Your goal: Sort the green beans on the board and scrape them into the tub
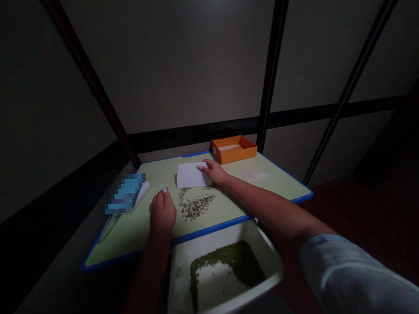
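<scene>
My right hand [215, 172] is closed on the right end of a white card [192, 175], thumb on its near face. The card is tilted up, its lower edge at the tabletop, just behind a scattered patch of small greenish-brown beans or seeds [196, 207]. My left hand [162, 210] is to the left of the patch, over the table [137, 243], with its fingers curled in and thumb on top. Its palm is hidden, so I cannot tell whether anything is in it. Below the table's near edge is a white plastic tub [271, 260] with many green beans or seeds [247, 262] inside.
An orange open box [239, 155] stands at the back right of the table. In front of it lies a pale, thin scatter of grains [254, 175]. A pixelated blue item [127, 193] rests at the left, with a white cable [107, 227]. Panelled walls [191, 60] rise behind.
</scene>
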A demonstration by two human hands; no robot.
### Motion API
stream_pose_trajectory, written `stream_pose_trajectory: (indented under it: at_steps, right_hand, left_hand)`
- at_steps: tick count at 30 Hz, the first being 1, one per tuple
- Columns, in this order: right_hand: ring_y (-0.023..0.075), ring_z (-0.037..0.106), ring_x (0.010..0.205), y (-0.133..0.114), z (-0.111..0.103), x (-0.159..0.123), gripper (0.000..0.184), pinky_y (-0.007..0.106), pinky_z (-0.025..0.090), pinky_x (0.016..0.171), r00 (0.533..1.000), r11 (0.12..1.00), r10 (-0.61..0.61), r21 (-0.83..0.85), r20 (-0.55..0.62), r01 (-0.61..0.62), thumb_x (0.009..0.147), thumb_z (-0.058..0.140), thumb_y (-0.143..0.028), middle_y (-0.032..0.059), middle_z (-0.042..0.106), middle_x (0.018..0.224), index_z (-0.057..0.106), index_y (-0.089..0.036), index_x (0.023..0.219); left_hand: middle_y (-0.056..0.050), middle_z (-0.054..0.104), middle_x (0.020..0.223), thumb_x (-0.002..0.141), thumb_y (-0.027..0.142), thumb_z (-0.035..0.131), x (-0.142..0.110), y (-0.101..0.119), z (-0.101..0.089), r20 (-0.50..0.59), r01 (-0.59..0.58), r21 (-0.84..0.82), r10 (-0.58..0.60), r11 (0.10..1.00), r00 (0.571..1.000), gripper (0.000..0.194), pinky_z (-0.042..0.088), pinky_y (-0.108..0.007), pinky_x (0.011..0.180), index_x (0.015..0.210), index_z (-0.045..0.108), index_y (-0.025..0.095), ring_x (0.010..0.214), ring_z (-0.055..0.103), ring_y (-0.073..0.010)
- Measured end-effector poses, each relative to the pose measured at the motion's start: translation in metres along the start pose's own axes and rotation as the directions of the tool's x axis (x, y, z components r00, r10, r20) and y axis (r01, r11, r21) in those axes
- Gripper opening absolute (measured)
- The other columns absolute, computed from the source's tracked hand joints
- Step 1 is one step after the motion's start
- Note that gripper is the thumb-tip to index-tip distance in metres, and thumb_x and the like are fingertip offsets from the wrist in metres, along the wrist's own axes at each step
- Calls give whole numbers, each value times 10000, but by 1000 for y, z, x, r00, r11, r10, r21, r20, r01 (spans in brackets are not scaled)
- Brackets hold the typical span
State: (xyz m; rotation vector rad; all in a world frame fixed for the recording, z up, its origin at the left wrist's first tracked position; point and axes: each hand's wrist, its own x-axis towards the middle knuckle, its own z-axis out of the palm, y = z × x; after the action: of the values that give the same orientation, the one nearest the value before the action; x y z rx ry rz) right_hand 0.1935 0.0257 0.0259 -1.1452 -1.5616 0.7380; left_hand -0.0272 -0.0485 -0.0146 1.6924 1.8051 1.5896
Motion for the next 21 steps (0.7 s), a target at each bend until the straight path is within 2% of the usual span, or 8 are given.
stream_pose_trajectory:
  at_steps: [4,11,17,21]
  right_hand:
    - [133,441,640,-2,3,-4,245,267,346,627,995,999,-4,42,95,0,887,680,-291,-62,489,649,515,-223,721]
    - [115,430,605,-4,-5,-19,341,245,331,572,982,996,8,85,189,-25,852,744,-435,-64,495,633,517,-217,719]
    - [115,428,593,-6,-8,-27,380,240,315,550,981,991,-11,136,192,-15,826,753,-488,-58,489,626,515,-221,697]
    - [118,430,613,-6,-25,-23,363,246,326,557,994,984,-13,176,104,-6,819,742,-489,-51,498,644,519,-219,722]
  left_hand:
    - [-142,738,1067,958,479,340,-1,2,-1,3,-5,19,5,1000,1000,414,446,-507,1150,966,670,230,1173,646,-294]
    - [-131,746,1078,958,490,327,-2,7,-3,42,24,41,-26,999,999,424,440,-497,1157,969,664,233,1183,644,-287]
    - [-143,747,1123,960,489,345,-2,9,-5,58,57,34,-58,998,997,421,451,-514,1148,985,675,230,1187,646,-300]
    - [-129,747,1140,965,490,360,-3,9,-4,47,44,13,-44,999,998,416,470,-482,1143,994,690,239,1197,646,-284]
